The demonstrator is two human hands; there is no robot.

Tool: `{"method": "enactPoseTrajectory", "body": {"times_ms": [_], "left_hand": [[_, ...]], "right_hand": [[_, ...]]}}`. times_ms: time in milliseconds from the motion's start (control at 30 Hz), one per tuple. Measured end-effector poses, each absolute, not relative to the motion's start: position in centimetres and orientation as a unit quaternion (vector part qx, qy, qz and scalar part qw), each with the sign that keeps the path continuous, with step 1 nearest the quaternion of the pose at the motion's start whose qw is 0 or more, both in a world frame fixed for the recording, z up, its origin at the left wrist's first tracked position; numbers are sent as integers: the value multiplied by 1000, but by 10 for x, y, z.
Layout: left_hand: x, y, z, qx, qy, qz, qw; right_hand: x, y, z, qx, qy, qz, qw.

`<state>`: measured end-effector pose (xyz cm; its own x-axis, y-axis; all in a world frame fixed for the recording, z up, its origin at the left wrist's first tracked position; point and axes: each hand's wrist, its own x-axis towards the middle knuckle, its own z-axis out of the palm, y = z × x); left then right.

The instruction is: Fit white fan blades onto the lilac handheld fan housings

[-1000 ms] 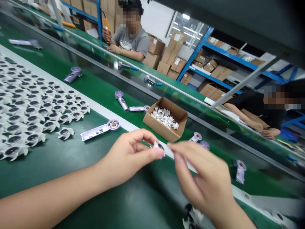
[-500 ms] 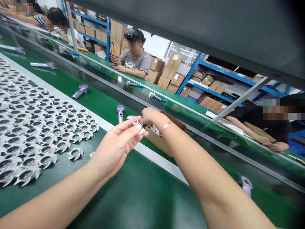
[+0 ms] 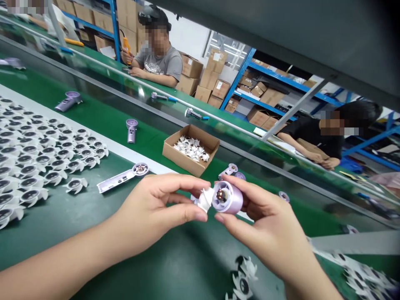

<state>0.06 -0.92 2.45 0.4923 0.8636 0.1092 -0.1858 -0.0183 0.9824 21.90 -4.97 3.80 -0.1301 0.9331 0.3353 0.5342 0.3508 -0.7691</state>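
The left hand (image 3: 159, 204) is pinching a white plastic fan impeller (image 3: 204, 199) between thumb and fingers, pressing it against the motor end of a lilac fan housing (image 3: 228, 197). The right hand (image 3: 265, 225) is clasping that housing, fingers curled around it, above a green workbench (image 3: 175, 266), beyond which a cardboard box (image 3: 190, 150) is sitting.
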Motion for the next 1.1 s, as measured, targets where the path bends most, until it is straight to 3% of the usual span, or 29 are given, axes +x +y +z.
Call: {"method": "enactPoseTrajectory", "body": {"times_ms": [267, 567, 800, 1000, 1100], "left_hand": [[6, -14, 21, 548, 280, 431, 660], [7, -10, 19, 555, 290, 427, 652], [11, -9, 12, 467, 291, 360, 753], [13, -9, 0, 532, 317, 307, 722], [8, -4, -5, 663, 382, 273, 583]], "right_hand": [[218, -60, 42, -476, -789, 109, 374], [219, -59, 42, -424, -834, 81, 343], [217, -63, 30, -418, -866, -83, 261], [213, -63, 20, -444, -848, 49, 285], [233, -28, 17, -615, -744, 130, 226]]}}
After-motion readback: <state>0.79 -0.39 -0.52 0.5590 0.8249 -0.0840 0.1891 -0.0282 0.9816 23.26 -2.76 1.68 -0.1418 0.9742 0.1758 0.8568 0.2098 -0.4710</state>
